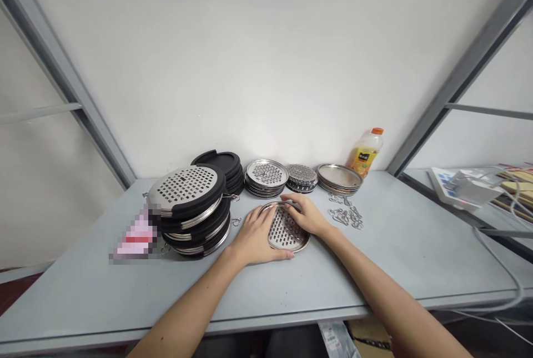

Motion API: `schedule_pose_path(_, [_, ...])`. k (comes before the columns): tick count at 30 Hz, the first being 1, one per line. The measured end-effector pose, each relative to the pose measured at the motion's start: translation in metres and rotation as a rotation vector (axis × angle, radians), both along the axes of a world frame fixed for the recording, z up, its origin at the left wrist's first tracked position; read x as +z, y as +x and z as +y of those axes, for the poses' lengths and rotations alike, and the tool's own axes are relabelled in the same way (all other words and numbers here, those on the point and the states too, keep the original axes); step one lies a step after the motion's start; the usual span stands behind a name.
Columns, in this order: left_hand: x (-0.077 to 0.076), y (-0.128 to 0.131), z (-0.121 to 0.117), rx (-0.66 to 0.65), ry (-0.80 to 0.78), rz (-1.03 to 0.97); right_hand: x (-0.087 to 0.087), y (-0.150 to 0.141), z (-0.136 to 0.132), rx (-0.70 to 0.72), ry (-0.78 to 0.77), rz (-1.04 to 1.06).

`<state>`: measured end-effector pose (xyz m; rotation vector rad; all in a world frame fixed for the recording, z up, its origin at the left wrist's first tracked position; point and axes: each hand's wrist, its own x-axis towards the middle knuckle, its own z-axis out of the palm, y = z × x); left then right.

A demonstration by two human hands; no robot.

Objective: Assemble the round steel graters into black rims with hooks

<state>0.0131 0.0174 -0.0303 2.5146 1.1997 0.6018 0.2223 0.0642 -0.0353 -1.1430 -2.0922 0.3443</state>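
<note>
A round metal grater plate [287,230] with a raised rim lies flat on the table in front of me. My left hand [256,236] grips its left side, the thumb at the near edge and the fingers over the far left rim. On the far right side my right hand [306,215] holds the rim with bent fingers. Behind them stand a stack of perforated metal discs [266,176], a stack of smaller grater discs [302,176] and a stack of plain metal lids [339,177]. Small metal clips [345,215] lie loose to the right.
At left stands a tall stack of black-rimmed grater units [189,211], with black round bases [222,166] behind it. A pixelated pink item [135,238] lies beside it. A juice bottle [366,152] leans near the wall. Beyond the right post are a white power strip [452,188] and cables.
</note>
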Motion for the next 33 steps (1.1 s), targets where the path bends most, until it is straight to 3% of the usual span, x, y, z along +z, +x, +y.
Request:
schedule_pose_path(10, [0.0021,-0.0009,-0.0012,-0.030,0.009,0.025,-0.0017,0.0013,0.0012,0.035,-0.098,0.006])
schedule_pose_path(24, [0.0018,-0.0015,-0.0010,-0.028,0.016,0.014,-0.0006,-0.0038,-0.0004,-0.070,-0.016,-0.187])
schedule_pose_path(33, [-0.0006,-0.0020,-0.0004,-0.025,-0.005,0.016,-0.0009,-0.0065,-0.0031,-0.101,-0.026,-0.207])
